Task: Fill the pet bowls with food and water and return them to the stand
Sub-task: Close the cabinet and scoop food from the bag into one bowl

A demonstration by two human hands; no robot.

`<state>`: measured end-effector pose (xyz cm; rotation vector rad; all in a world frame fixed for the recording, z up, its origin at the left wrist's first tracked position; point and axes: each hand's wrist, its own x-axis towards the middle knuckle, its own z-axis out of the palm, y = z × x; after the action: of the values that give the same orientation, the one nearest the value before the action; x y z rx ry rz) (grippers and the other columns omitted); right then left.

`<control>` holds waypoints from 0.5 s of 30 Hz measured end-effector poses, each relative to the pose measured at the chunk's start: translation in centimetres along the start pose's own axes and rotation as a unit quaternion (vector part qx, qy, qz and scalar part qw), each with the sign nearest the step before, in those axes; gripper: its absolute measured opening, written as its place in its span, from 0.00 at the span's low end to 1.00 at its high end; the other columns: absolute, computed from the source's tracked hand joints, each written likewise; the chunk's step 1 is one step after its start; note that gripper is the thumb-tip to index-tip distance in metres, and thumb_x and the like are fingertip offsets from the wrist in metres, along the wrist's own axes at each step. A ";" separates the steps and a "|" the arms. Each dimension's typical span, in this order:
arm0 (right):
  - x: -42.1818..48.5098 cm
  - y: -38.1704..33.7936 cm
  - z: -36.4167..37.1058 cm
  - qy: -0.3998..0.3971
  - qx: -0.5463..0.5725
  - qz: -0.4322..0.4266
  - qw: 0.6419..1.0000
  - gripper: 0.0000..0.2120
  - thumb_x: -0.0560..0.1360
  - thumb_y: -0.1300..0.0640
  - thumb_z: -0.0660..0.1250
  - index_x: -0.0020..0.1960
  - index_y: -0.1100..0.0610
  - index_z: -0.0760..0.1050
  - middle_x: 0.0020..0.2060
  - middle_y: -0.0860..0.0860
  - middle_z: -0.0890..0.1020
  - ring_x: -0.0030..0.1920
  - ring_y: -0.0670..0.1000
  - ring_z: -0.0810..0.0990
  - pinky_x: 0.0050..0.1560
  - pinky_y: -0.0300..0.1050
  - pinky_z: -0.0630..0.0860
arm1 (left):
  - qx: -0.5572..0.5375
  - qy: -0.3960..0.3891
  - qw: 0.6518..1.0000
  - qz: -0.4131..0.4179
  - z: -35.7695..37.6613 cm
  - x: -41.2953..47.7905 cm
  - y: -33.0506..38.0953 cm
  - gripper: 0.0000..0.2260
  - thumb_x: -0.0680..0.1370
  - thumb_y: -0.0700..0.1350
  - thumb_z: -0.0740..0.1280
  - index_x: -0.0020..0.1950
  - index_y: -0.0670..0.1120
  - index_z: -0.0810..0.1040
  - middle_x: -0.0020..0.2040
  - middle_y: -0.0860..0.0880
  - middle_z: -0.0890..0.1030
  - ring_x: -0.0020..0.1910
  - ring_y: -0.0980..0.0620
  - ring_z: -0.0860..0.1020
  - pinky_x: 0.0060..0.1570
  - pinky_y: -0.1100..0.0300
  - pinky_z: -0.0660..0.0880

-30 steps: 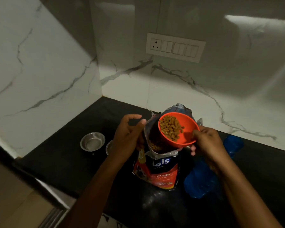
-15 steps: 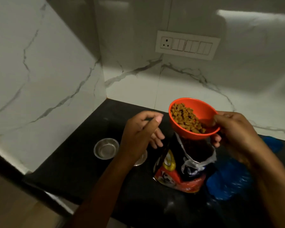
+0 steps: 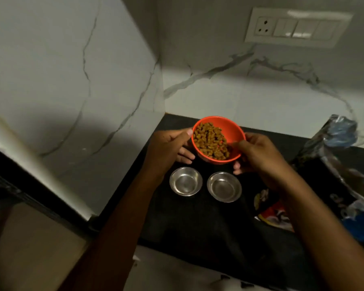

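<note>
Gripping an orange bowl of brown kibble at centre frame: left hand pinching the left rim with thumb on top, right hand clamping the right rim, thumb inside. Tilting toward the viewer, kibble heaped at the lower edge. Hovering above two empty steel bowls, sitting side by side, mouths up, on a black counter just below centre. Being round, showing no long axis. Leaning at the right edge, an open food bag. Risking, likely, kibble spilling onto the counter if tipping too fast over such small targets.
</note>
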<state>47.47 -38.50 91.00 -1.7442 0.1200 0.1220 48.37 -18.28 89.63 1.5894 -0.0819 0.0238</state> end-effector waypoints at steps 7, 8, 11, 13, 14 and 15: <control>5.7 8.1 5.3 -0.002 -0.132 -0.022 0.991 0.09 0.81 0.61 0.60 0.60 0.60 0.74 0.36 0.63 0.83 0.22 0.52 0.80 0.23 0.43 0.76 | 0.046 0.026 0.993 -0.104 -3.6 2.6 -7.9 0.11 0.79 0.38 0.67 0.60 0.39 0.81 0.48 0.36 0.84 0.43 0.38 0.84 0.42 0.52 0.83; 6.2 9.0 5.6 -0.003 -0.147 -0.026 0.989 0.10 0.81 0.59 0.60 0.61 0.60 0.74 0.36 0.63 0.84 0.23 0.52 0.80 0.24 0.44 0.77 | 0.048 0.030 0.992 -0.109 -3.6 2.8 -8.7 0.11 0.78 0.38 0.67 0.60 0.39 0.81 0.49 0.38 0.84 0.43 0.39 0.84 0.41 0.53 0.84; 7.5 10.7 6.1 -0.018 -0.198 -0.038 0.979 0.12 0.82 0.57 0.59 0.62 0.61 0.73 0.36 0.61 0.84 0.24 0.52 0.81 0.26 0.45 0.78 | 0.057 0.051 0.991 -0.112 -3.6 3.4 -11.1 0.11 0.78 0.36 0.67 0.59 0.38 0.81 0.50 0.39 0.84 0.43 0.43 0.84 0.38 0.58 0.83; 7.9 11.4 6.3 -0.030 -0.224 -0.031 0.974 0.13 0.83 0.56 0.57 0.64 0.60 0.72 0.38 0.58 0.84 0.23 0.47 0.80 0.26 0.42 0.77 | 0.067 0.069 0.989 -0.113 -3.6 3.7 -12.6 0.11 0.77 0.35 0.67 0.59 0.38 0.81 0.51 0.39 0.84 0.45 0.44 0.84 0.38 0.57 0.83; 8.1 11.6 6.4 -0.037 -0.235 -0.026 0.971 0.13 0.83 0.56 0.57 0.65 0.59 0.72 0.41 0.57 0.84 0.22 0.46 0.80 0.25 0.39 0.75 | 0.073 0.076 0.988 -0.113 -3.6 3.8 -13.3 0.11 0.77 0.35 0.68 0.59 0.38 0.81 0.51 0.39 0.84 0.46 0.45 0.84 0.40 0.56 0.83; 8.3 11.8 6.5 -0.043 -0.244 -0.021 0.968 0.14 0.83 0.56 0.58 0.66 0.58 0.71 0.45 0.57 0.84 0.23 0.45 0.80 0.25 0.36 0.74 | 0.081 0.081 0.987 -0.114 -3.6 4.0 -14.0 0.11 0.76 0.35 0.68 0.58 0.39 0.81 0.51 0.39 0.84 0.46 0.46 0.84 0.41 0.55 0.83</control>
<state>53.81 -34.23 77.08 -2.2287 -0.0152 0.2097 53.45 -14.54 76.06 1.7454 0.2345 -0.0184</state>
